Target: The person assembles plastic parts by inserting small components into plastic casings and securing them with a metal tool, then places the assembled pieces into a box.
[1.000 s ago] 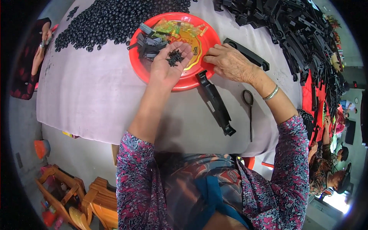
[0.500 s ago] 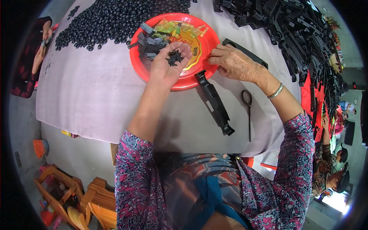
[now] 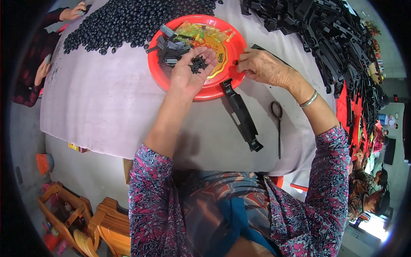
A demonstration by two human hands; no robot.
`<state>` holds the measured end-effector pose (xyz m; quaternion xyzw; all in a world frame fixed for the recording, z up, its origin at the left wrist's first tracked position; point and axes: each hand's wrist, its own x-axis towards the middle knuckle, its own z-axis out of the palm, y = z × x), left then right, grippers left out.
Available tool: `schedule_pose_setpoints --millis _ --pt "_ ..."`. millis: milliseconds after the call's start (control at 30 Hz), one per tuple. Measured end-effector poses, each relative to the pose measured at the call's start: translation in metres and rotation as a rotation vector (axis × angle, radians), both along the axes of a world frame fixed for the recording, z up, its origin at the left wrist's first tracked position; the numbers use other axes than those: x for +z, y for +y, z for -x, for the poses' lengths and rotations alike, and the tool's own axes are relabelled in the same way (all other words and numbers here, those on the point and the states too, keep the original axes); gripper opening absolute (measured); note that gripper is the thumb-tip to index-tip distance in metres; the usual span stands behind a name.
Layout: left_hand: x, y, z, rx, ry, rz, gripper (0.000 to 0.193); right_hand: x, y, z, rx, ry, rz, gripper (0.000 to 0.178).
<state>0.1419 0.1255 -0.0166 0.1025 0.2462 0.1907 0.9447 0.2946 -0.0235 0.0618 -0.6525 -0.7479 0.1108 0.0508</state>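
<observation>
Cupped palm up over the red plate (image 3: 154, 72), my left hand (image 3: 187, 77) holds a little heap of small black parts (image 3: 198, 64). My right hand (image 3: 265, 67) is at the plate's right rim, thumb and fingers pinched together, with a tiny dark piece (image 3: 237, 63) showing at the fingertips. Grey and black plastic clips (image 3: 165, 46) lie on the plate's left side, and clear yellow-green pieces (image 3: 192, 30) at its far side. A long black plastic housing (image 3: 242, 115) leans on the plate's near rim. Another black housing (image 3: 262, 48) is partly hidden behind my right hand.
A black metal rod with a looped end (image 3: 278, 124) lies to the right. Round black parts (image 3: 124, 25) are heaped at far left, black housings (image 3: 308, 30) at far right. A co-worker's hands (image 3: 73, 12) are at the table's left edge. Wooden chairs (image 3: 109, 222) stand lower left.
My right hand has shifted slightly right, still pinched. My left hand stays cupped around its heap. At the left edge, one of the co-worker's hands has moved up to the round black parts.
</observation>
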Motion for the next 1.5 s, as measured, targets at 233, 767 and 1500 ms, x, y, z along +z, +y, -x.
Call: schedule_pose_setpoints --millis 233,767,1500 --pt "0.000 0.000 -0.001 -0.010 0.002 -0.019 0.026 -0.014 0.010 0.002 -0.171 0.022 -0.108 0.011" --pt "0.003 0.000 0.001 -0.027 -0.010 -0.019 0.025 -0.009 0.053 0.021 -0.366 0.456 -0.426 0.012" --pt "-0.001 0.002 0.002 -0.013 -0.032 0.029 0.017 -0.015 0.019 0.013 -0.435 -0.100 0.055 0.013"
